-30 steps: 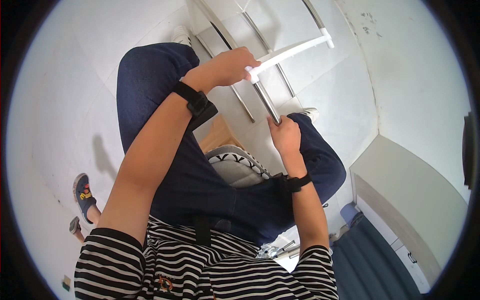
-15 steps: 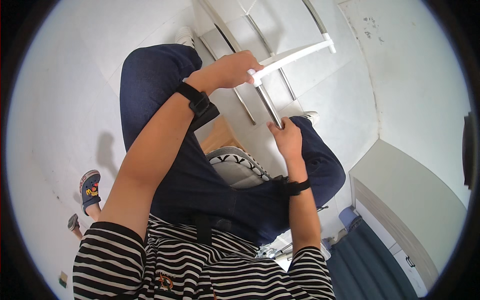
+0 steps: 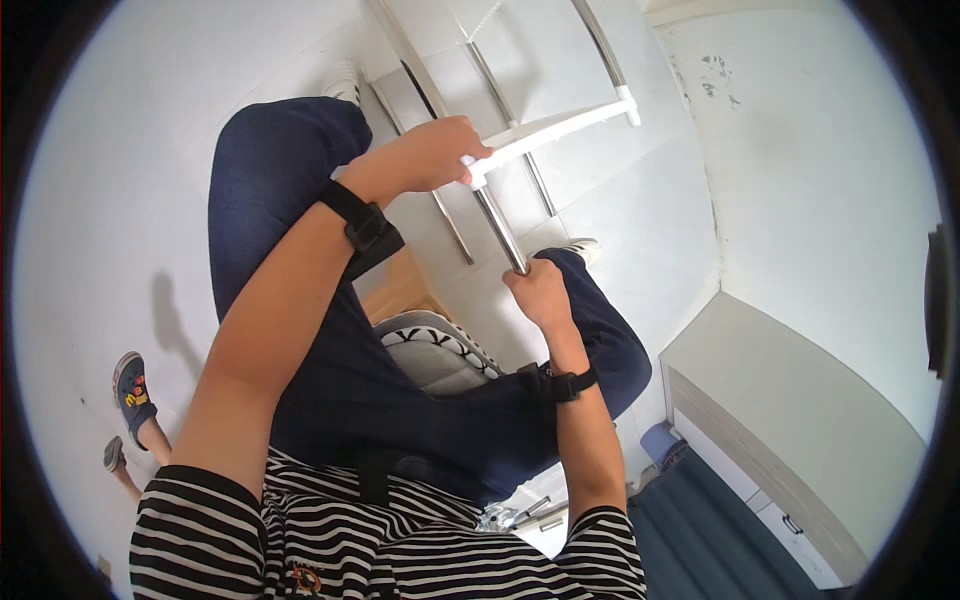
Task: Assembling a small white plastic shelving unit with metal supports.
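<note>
Holding white rack [image 3: 555,128] beyond knees [image 3: 250,140]: left hand [image 3: 435,155] fingers clasp its corner, right hand [image 3: 540,292] fingers grip its metal tube [image 3: 500,230]. Orange shirt emblem [image 3: 307,578] (lettering unreadable). Wall [image 3: 820,180] right; floor [image 3: 110,270] stretches left.

A striped shirt [image 3: 460,562] tops dark blue jeans [image 3: 335,385], with black wrist straps [image 3: 345,203].

The left end of the crosspiece [image 3: 550,130] is gripped by the left fingers [image 3: 480,151]; the near end of the metal tube [image 3: 500,228] that runs from there toward the body is held by the right fingers [image 3: 518,287]. Further tubes [image 3: 453,228] are seen beyond and beneath the crosspiece. A cushion [image 3: 430,365] is framed between the thighs. At the right, the cabinet [image 3: 790,390] is set against the wall [image 3: 820,180], with a cloth [image 3: 715,525] just left of it. At the far left, another person's clog [image 3: 131,390] is seen on the floor [image 3: 610,200].
</note>
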Motion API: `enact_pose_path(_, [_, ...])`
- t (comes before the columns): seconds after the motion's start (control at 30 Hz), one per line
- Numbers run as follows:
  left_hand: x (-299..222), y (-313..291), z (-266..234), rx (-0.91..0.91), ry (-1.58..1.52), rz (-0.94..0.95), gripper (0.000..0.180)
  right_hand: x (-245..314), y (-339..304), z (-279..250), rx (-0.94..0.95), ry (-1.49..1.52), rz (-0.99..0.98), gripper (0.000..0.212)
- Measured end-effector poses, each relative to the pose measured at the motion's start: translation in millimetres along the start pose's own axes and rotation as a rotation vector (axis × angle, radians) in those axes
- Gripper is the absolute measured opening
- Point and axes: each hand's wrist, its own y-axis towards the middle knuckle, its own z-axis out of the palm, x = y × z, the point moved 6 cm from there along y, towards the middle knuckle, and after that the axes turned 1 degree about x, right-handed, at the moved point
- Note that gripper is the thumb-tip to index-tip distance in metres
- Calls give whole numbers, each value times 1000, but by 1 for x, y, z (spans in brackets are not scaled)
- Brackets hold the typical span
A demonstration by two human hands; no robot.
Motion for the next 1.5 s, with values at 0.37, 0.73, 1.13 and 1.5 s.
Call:
enact_pose_path(0.37, [3,2,1,41,10,29,42,-7,-4,10,-111,44,-35,41])
enact_pose_path(0.73, [4,3,2,30,-16,14,43,-24,-18,8,-220,-90,17,34])
enact_pose_path(1.13, [-1,-2,0,-20,-34,3,41,-28,-3,10,60,104,-21,45])
enact_pose_path(1.5, [-16,11,17,-167,295,-88,43,-60,-100,-56,-400,329,-225,41])
